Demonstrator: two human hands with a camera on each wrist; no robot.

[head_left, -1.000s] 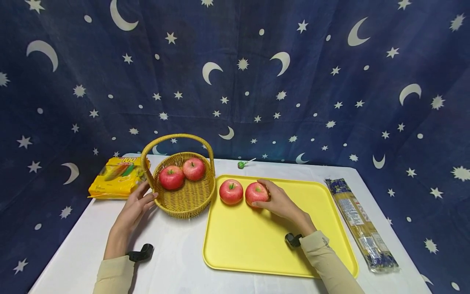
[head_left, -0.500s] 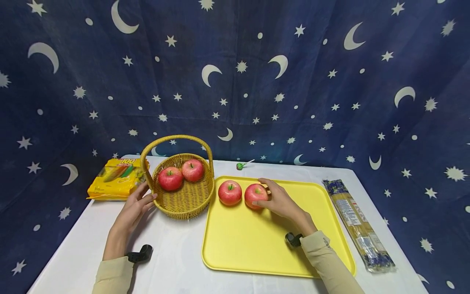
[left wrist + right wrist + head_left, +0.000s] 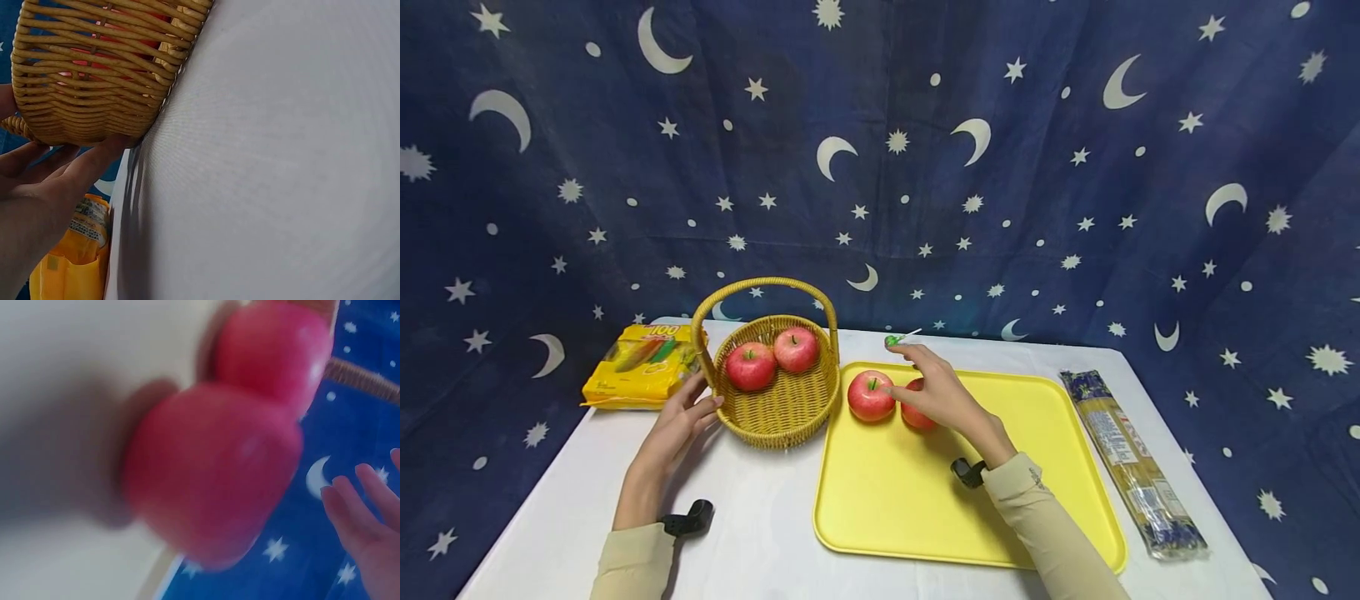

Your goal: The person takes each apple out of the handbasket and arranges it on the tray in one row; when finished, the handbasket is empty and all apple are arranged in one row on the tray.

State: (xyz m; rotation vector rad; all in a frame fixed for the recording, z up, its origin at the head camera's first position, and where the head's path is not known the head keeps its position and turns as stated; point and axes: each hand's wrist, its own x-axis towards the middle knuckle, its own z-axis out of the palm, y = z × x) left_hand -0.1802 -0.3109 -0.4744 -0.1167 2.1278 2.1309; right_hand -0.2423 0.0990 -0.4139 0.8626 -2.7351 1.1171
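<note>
Over by the white table's [image 3: 760, 517] far edge, the person's left hand [image 3: 673, 429] is holding the side of the wicker basket [image 3: 778, 421], where two apples [image 3: 751, 367] are lying. The right hand [image 3: 943, 396], thumb and fingers parted around nothing, is hovering over two more apples [image 3: 868, 400], sitting near the yellow tray's [image 3: 917, 508] far left corner.

Glossy apples [image 3: 871, 396], rough woven basket [image 3: 782, 439], matt tray [image 3: 910, 500], probably plastic
</note>
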